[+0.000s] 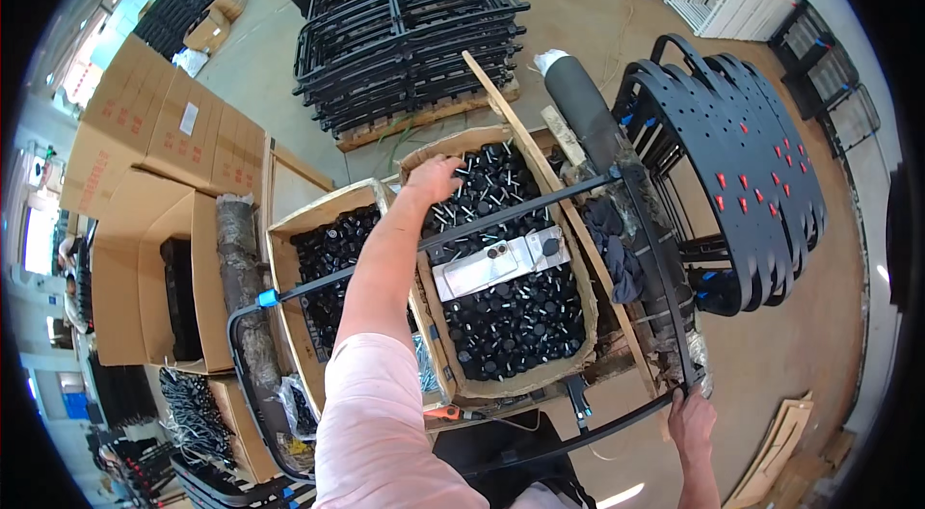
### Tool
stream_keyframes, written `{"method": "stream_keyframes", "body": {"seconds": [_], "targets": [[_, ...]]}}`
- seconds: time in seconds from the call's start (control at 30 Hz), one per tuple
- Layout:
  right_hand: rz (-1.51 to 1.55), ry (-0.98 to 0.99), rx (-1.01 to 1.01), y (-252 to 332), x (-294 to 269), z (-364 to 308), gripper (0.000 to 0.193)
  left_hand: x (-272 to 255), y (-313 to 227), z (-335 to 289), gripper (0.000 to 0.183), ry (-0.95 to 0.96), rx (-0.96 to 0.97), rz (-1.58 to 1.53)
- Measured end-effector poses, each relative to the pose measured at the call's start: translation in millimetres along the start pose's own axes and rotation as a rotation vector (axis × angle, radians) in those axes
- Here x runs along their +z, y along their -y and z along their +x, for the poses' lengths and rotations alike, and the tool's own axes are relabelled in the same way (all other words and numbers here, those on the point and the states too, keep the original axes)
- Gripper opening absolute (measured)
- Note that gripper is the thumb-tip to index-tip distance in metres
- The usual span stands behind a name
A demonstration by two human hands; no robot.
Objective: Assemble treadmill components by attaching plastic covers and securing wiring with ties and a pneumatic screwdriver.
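Note:
My left hand (436, 179) reaches over the far left edge of an open carton (590, 355). Its thumb and fingers look apart, touching the heap of black round-headed screw feet (496, 191) with silver threaded stems. At the lower right, my right hand (692, 420) is closed around a corner of a black tubular metal frame (597, 434). That frame lies across the cartons, one bar passing beneath my left forearm. A blue piece (268, 298) wraps its left bar. On the screw feet rests a grey-white flat block (496, 264) with several black heads on it.
Left of the carton stands another box of black parts (332, 244). A wooden strip (578, 229) and a dark wrapped roll (583, 104) run along the right. Curved black panels (747, 172) with red pieces stand beyond, and black frames (405, 37) are stacked ahead. Large cartons (125, 258) stand left.

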State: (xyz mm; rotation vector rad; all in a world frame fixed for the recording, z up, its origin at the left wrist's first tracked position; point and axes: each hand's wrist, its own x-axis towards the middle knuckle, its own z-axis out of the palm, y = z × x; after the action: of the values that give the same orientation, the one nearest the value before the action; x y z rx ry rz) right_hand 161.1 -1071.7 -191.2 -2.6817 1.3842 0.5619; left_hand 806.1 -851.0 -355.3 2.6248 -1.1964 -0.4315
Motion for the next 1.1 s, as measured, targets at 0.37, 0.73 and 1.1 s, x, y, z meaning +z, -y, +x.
{"method": "stream_keyframes", "body": {"seconds": [0.37, 0.73, 1.1], "targets": [[0.155, -0.143, -0.342, 112, -98, 55, 0.019, -21, -10, -23, 0.024, -0.043, -0.193, -0.139], [0.005, -0.212, -0.752, 475, -47, 299, 0.024, -44, -114, -335, 0.032, -0.313, -0.074, -0.952], [0.33, 0.077, -0.867, 518, -82, 243, 0.029, 19, -174, -480, 0.038, -0.011, -0.445, -1.336]]}}
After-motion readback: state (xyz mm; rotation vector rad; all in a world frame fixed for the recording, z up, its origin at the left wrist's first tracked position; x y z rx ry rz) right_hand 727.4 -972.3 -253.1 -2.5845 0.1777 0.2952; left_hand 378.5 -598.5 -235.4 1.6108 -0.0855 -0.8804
